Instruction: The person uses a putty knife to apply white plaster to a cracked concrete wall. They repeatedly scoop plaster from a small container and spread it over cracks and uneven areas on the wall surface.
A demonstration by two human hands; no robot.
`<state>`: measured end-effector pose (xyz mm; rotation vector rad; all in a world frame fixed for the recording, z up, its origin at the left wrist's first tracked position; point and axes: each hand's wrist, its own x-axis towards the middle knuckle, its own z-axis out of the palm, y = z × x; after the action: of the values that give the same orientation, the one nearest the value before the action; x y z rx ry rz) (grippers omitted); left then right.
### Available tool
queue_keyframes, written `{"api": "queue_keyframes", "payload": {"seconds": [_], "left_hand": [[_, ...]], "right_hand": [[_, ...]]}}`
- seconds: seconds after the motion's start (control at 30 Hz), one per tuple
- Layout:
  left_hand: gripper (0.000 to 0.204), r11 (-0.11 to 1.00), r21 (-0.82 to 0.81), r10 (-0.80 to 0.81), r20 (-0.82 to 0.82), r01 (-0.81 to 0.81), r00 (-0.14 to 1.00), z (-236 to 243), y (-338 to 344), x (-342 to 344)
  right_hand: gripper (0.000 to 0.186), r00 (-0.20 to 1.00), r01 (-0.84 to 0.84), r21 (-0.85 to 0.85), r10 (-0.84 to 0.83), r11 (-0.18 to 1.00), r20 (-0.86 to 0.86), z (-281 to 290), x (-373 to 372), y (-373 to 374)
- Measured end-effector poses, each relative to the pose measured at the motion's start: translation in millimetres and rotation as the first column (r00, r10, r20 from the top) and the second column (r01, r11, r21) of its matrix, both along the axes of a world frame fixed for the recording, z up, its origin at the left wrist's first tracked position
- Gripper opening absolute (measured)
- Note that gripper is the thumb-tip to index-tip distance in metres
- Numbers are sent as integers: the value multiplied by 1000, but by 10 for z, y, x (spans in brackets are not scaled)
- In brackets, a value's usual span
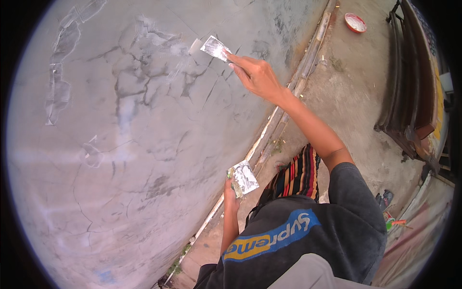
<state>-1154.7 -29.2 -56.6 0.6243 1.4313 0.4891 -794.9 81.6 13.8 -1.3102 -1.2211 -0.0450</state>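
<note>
Right fingers (234, 59) tight on flat scraper (214, 47), left fingers (229, 186) clasped on paste-smeared square plate (247, 177)

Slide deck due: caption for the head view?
Right hand holds a scraper at a cracked wall; left hand holds a white-smeared plate.

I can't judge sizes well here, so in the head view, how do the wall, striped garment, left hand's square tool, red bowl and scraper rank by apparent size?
1. Wall
2. Striped garment
3. Square tool
4. Red bowl and scraper: too alike here to rank.
</note>
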Motion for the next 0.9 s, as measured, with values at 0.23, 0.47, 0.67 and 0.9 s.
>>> {"api": "queue_keyframes", "payload": {"seconds": [0.23, 0.47, 0.67, 0.9], "left_hand": [[44, 1000, -26, 11, -9, -11, 1000, -65, 20, -117], [45, 998, -24, 58, 48, -57, 997, -159, -56, -153], [45, 997, -15, 71, 37, -70, 997, -274, -41, -216], [45, 998, -6, 56, 23, -55, 998, -168, -13, -99]], "right_hand": [[33, 990, -83, -177, 61, 981, -129, 205, -173, 82], [36, 993, -73, -197, 53, 978, -105, 144, -112, -192], [34, 996, 15, -29, -17, 999, -87, 32, -314, 152], [35, 989, -60, -156, 38, 986, -142, 151, -115, -150]]}}
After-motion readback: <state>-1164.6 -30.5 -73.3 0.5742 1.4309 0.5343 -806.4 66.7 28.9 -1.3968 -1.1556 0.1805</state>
